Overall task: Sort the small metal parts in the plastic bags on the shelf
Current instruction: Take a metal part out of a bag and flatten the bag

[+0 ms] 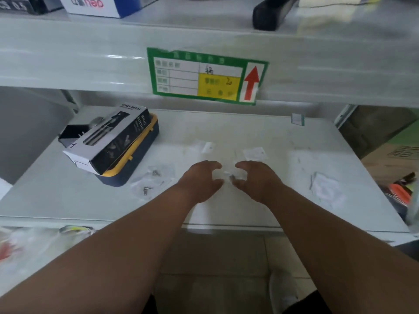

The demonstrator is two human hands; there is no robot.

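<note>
Over the middle of the white shelf (226, 211), my left hand (200, 181) and my right hand (258, 180) face each other with curled fingers. Between them lies a small clear plastic bag (229, 175) with a dark metal part in it; my right fingertips touch it, and my left fingertips look to be at its edge. Two clear bags with metal screws (150, 183) lie to the left of my left hand. Farther back are a bag with a white label (204, 147) and another labelled bag (255, 154). To the right, more clear bags (324, 185) lie flat.
A spray bottle box (111, 141) rests on a blue and yellow case (136, 159) at the shelf's left. A green label with a red arrow (206, 78) hangs on the upper shelf's edge. Cardboard boxes (390, 155) stand at the right. Wrapped items (27, 239) sit at lower left.
</note>
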